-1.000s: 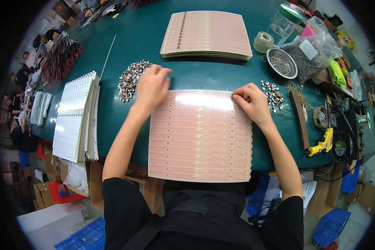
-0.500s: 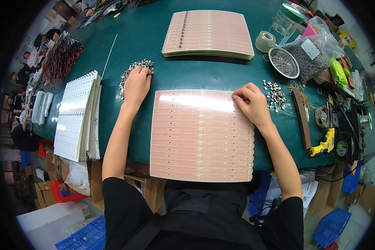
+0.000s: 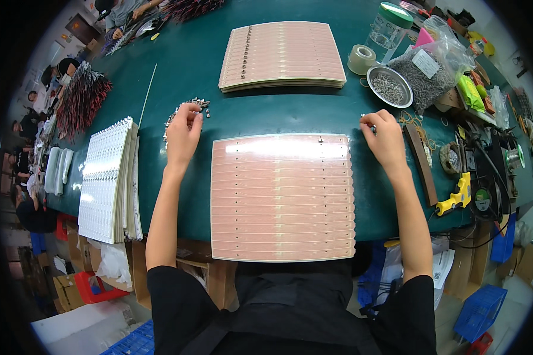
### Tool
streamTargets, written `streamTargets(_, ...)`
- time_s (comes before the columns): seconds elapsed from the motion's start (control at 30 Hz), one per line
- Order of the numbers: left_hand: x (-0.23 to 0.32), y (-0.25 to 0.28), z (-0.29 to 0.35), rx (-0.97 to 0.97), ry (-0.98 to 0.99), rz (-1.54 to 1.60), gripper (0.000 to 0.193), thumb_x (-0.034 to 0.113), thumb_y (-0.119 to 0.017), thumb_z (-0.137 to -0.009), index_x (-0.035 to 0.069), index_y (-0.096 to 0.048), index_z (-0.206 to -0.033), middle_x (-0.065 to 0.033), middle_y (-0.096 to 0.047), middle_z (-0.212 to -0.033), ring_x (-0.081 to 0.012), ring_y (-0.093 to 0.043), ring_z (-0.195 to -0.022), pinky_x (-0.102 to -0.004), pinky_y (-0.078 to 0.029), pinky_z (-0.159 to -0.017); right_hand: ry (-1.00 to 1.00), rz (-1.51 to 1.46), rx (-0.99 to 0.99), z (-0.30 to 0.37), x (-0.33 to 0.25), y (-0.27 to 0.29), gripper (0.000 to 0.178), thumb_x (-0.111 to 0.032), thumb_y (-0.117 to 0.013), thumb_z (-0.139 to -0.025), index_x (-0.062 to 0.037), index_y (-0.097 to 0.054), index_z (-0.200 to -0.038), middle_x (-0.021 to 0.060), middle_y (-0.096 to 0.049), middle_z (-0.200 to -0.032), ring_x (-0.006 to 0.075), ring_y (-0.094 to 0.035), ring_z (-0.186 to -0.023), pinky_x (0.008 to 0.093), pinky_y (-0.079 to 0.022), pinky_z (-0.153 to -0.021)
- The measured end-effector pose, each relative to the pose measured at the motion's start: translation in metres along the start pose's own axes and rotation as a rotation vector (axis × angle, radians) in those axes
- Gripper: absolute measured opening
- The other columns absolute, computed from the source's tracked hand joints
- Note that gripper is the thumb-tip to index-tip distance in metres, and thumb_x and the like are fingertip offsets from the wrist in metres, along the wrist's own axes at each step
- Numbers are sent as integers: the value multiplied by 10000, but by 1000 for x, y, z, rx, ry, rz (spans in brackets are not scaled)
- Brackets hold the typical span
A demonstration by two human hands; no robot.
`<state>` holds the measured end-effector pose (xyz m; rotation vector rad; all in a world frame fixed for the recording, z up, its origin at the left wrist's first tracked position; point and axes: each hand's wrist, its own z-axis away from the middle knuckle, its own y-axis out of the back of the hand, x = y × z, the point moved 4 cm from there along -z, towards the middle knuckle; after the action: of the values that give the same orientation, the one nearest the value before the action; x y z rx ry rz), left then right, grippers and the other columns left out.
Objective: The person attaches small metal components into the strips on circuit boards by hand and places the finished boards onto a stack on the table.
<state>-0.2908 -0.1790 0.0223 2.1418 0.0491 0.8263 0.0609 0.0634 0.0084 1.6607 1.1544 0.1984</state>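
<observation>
A clear bag [image 3: 432, 74] of grey parts with one white square label sits at upper right. Two pink panels: one [image 3: 282, 198] at centre, one stack [image 3: 282, 56] above. The left hand [image 3: 183, 133] pinches into the small metal parts [image 3: 186, 106]; the right hand [image 3: 385, 139] pinches one tiny piece at the panel's upper right corner.

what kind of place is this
Likely an electronics assembly workshop: a pink panel of circuit strips lies on a green worktable, with more stacked panels, a metal bowl of small parts and a yellow glue gun.
</observation>
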Motion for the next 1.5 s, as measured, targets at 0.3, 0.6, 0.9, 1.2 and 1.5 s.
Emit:
streamTargets(0.3,39,-32,16,-271,80,464,200,97,-645,-916,10,-682,-1092,-39,-708,-904,-104,-661,-838,-247,-532,-777,75,219,28,0,7,-9,91,-150,-709,-828,-73,-684,-868,77,-618,-872,270,-608,-881,398,-455,-783)
streamTargets(0.6,86,-44,39,-480,214,722,142,71,-611,-946,-19,-650,-1049,-79,-713,-961,-139,-700,-917,-259,-556,-831,-34,-527,-240,21,-54,-32,131,-119,-698,-883,3,-705,-933,64,-615,-845,144,-592,-707,278,-479,-658)
streamTargets(0.9,102,-51,46,-522,96,583,174,116,-657,-920,17,-669,-1063,-61,-718,-948,-124,-683,-869,-261,-539,-803,87,-420,-196,23,-59,-35,95,-90,-705,-860,-7,-704,-906,77,-602,-830,197,-600,-736,311,-490,-672)
streamTargets(1.2,131,-75,53,-585,108,740,136,91,-639,-917,11,-664,-1026,-68,-719,-930,-134,-679,-838,-284,-540,-783,207,-316,-154,23,-63,-21,90,-84,-692,-850,-22,-721,-908,86,-625,-818,240,-604,-805,353,-484,-723)
streamTargets(1.5,163,-103,52,-598,-186,388,89,93,-664,-885,19,-670,-935,-89,-559,-1003,-181,-627,-849,-311,-521,-773,27,235,22,25,10,4,92,-131,-705,-835,-94,-710,-918,59,-582,-902,246,-577,-918,404,-425,-770)
